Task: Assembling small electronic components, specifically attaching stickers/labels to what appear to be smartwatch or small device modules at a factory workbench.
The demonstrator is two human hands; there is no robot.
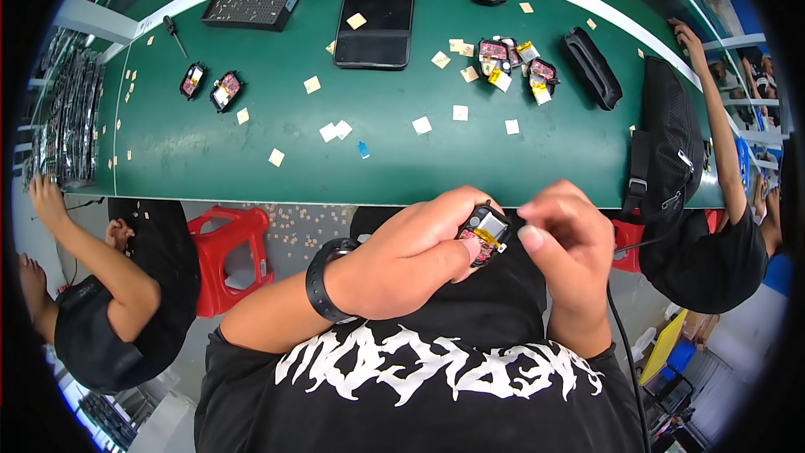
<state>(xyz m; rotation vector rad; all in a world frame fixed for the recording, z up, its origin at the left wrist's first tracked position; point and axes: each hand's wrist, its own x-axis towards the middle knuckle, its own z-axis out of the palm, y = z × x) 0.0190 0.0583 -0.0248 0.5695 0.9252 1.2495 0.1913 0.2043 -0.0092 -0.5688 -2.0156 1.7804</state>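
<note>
My left hand [411,256], with a black band on its wrist, is closed around a small device in a black case [489,235] just off the table's front edge. The device's inside faces up, showing a red circuit board, a silver cell and yellow tape. Right beside it is my right hand [570,231], its fingers curled and the thumb tip apart from the index fingertip. Nothing shows between those two tips. Similar opened devices [495,54] lie in a cluster at the right of the table, and another device [226,91] is among those at the left.
The green table [277,126] bears scattered pale square pieces [422,125], a blue scrap [363,149], a dark tablet-like slab [375,13], a black tray [256,0] with small parts, a screwdriver [174,35], a black trough-like case [592,69] and a black bag [671,134]. People sit on both sides.
</note>
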